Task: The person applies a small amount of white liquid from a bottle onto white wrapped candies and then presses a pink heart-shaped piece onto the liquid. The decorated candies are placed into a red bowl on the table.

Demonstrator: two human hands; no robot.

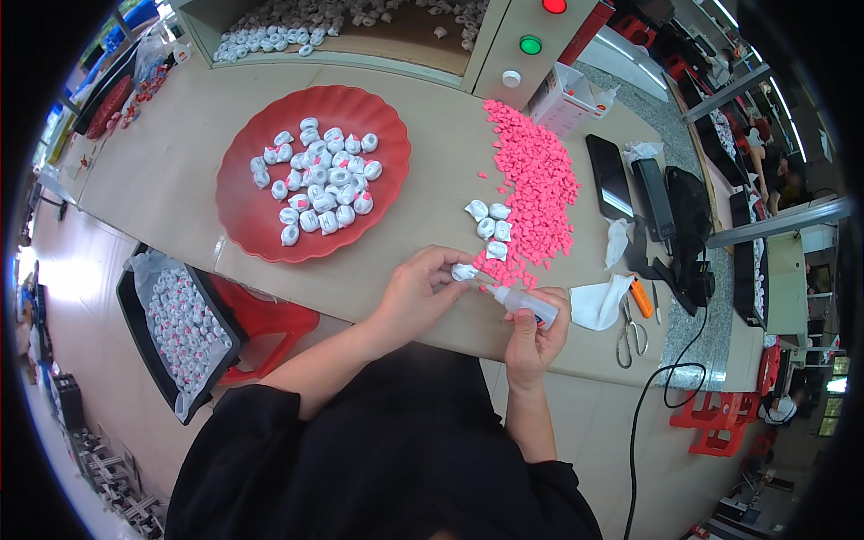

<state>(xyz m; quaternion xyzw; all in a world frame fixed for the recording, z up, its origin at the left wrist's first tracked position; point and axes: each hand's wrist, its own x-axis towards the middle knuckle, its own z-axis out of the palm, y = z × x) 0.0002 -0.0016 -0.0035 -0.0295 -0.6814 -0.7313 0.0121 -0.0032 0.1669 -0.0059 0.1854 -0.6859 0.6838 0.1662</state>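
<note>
Small rounded white piece point(463, 272), pinched in your left hand point(416, 290); translucent plastic squeeze bottle point(520, 304), at the piece's four o'clock, grasped in your right hand point(537, 340), nozzle point(487, 287) toward the piece; heap of small bright-pink pieces point(540, 184), one o'clock; round red scalloped dish point(245, 193) holding similar white pieces point(339, 177), ten o'clock

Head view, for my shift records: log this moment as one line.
left hand: pinching white piece; right hand: holding translucent bottle, tip toward white piece; table: pink pieces, red plate
</note>
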